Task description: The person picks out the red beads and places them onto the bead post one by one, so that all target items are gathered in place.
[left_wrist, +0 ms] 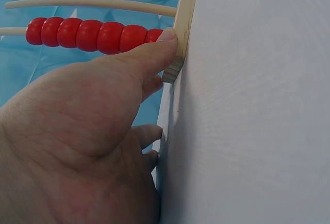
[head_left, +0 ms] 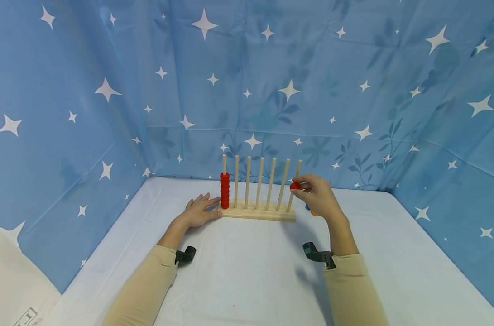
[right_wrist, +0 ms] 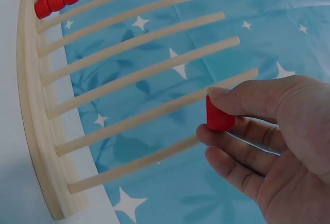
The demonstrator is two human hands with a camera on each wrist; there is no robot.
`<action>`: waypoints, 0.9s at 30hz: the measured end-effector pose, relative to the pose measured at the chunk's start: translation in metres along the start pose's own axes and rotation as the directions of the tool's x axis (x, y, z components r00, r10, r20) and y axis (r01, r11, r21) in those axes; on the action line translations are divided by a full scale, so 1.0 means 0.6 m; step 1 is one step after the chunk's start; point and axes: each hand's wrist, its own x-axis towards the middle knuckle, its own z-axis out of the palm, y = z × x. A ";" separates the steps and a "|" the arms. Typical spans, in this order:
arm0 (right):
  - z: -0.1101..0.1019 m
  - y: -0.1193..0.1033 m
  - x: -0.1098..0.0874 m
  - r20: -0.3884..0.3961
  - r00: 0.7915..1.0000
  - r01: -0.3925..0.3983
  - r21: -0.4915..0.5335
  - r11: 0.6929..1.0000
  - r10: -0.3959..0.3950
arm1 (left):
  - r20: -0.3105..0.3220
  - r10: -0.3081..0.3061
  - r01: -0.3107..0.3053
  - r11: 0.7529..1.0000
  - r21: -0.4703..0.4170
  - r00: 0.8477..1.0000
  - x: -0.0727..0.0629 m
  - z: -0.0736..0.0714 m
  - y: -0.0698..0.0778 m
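A wooden bead rack [head_left: 256,213] with a row of upright rods stands on the table. Red beads [head_left: 224,191] are stacked on its leftmost rod, whose bare tip shows above them. At the rack's left end, my left hand [head_left: 196,212] grips the base, thumb on the front face and index finger behind. Its other fingers are spread beside the base. My right hand [head_left: 318,195] pinches a single red bead [right_wrist: 220,114] between thumb and fingertips. In the head view this bead overlaps the rightmost rod [head_left: 299,167] below its tip; the right wrist view has that rod's upper part hidden behind the fingers.
Blue and orange pieces [head_left: 314,213] lie partly hidden behind the right hand. A white cloth covers the table [head_left: 247,271]. Blue star-patterned curtains [head_left: 247,81] stand along the back and both sides. The rods between the rack's two ends carry no beads.
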 end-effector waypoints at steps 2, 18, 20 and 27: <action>0.005 -0.003 0.002 -0.018 0.999 0.027 0.003 1.000 -0.027 | 0.000 0.000 0.000 1.000 0.004 1.000 0.001 0.001 -0.001; 0.040 -0.040 0.021 -0.140 0.976 0.176 0.041 0.984 -0.168 | 0.005 -0.004 0.005 1.000 -0.001 1.000 -0.002 -0.002 0.002; 0.044 -0.046 0.024 -0.142 0.973 0.189 0.045 0.981 -0.181 | 0.003 -0.004 0.004 1.000 -0.002 1.000 -0.003 -0.002 0.002; 0.055 -0.074 0.037 -0.135 0.969 0.217 0.084 0.973 -0.205 | -0.003 -0.010 0.010 1.000 0.009 1.000 -0.001 0.001 0.001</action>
